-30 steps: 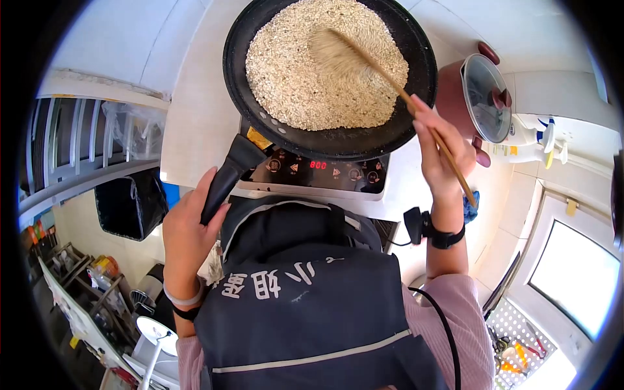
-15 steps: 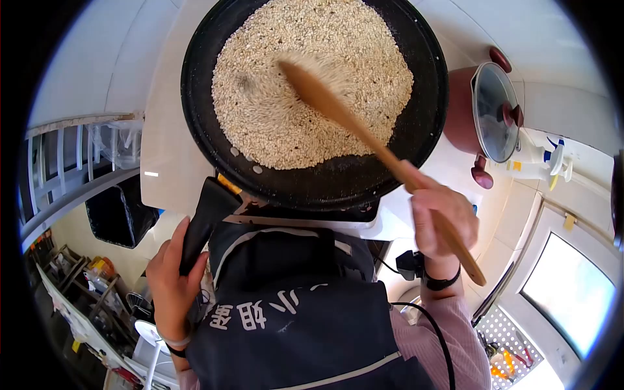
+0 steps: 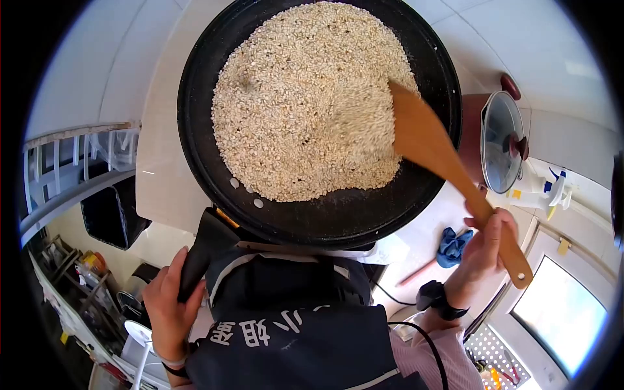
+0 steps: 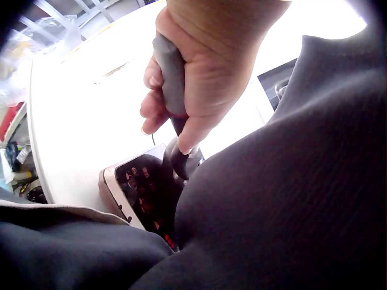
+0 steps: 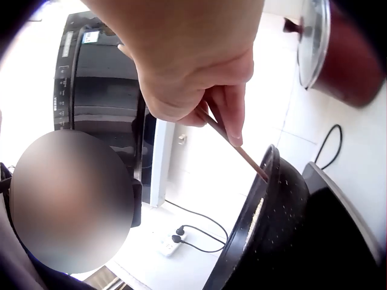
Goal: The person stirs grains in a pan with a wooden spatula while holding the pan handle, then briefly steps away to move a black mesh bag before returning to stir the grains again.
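Observation:
A black frying pan (image 3: 305, 224) holds a broad layer of pale grains (image 3: 299, 110). My left hand (image 3: 166, 302) grips its dark handle (image 3: 205, 244), the thumb along one side. In the left wrist view, the fingers curl round the grey part of this handle (image 4: 171, 81). My right hand (image 3: 484, 250) holds a wooden spatula (image 3: 426, 133) by its shaft, the holed end sticking out past the palm. Its blade meets the grains at the pan's right side, where they blur with motion. The pan hides most of the cooker beneath; its control panel (image 4: 142, 190) shows in the left wrist view.
Right of the pan stands a dark red pot (image 3: 473, 136) with a glass lid (image 3: 500, 143). Spray bottles (image 3: 556, 192) are beyond it, and a blue cloth (image 3: 453, 247) lies nearer. A black bin (image 3: 107, 218) is at left. Plugged cables (image 5: 181, 235) run near the pan.
The spatula has swept from the middle of the grains to the pan's right side, my right hand moving right and nearer. The pan appears lower and larger, covering the cooker's display. My left hand keeps its grip.

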The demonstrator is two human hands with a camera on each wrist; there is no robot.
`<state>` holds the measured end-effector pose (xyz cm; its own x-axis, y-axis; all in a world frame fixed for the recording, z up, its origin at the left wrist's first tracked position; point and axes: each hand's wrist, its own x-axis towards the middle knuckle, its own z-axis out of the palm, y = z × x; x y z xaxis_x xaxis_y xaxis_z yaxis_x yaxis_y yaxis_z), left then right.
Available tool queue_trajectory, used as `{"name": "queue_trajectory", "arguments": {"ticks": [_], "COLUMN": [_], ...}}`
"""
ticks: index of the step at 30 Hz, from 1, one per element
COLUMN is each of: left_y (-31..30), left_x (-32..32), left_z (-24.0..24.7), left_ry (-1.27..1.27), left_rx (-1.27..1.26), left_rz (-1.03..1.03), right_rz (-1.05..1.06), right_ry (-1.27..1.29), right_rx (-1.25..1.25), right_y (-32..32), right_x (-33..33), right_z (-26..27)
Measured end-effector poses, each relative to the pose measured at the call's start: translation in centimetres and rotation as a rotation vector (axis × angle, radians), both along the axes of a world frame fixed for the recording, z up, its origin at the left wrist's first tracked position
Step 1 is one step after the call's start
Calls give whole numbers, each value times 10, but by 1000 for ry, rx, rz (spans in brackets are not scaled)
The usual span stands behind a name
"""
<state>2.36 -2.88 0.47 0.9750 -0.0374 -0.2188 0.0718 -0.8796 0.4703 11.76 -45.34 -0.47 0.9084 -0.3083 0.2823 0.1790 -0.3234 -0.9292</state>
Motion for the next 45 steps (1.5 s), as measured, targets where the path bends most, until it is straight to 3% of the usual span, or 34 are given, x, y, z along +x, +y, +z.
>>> {"name": "queue_trajectory", "arguments": {"ticks": [4,8,14,17,21,32,38,42,44,45], "left_y": [-1,-2,0,0,1,0,0,5,9,11], "left_x": [0,0,0,-3,-1,-1,-2,-5,-13,-19], "left_z": [1,1,0,-1,-2,-1,0,-2,-5,-8], "left_ry": [-2,8,-15,-22,-32,-28,-4,19,4,64], "left_rx": [19,12,9,6,18,14,31,44,49,29], "left_rz": [-17,-6,-31,-30,-38,-40,-34,-66,-94,-35], "right_rz": [60,109,0,-84,-38,9,288,259,427,388], "right_ry": [109,184,267,274,220,174,109,24,25,22], "right_rx": [219,285,414,438,441,746,919,849,785,745], "right_y": [21,37,36,29,25,-6,-24,-17,-23,-23], "right_x": [-3,-5,-4,-6,-7,-8,-11,-7,1,2], "right_z": [-14,-18,-23,-28,-26,-15,21,46,52,54]}}
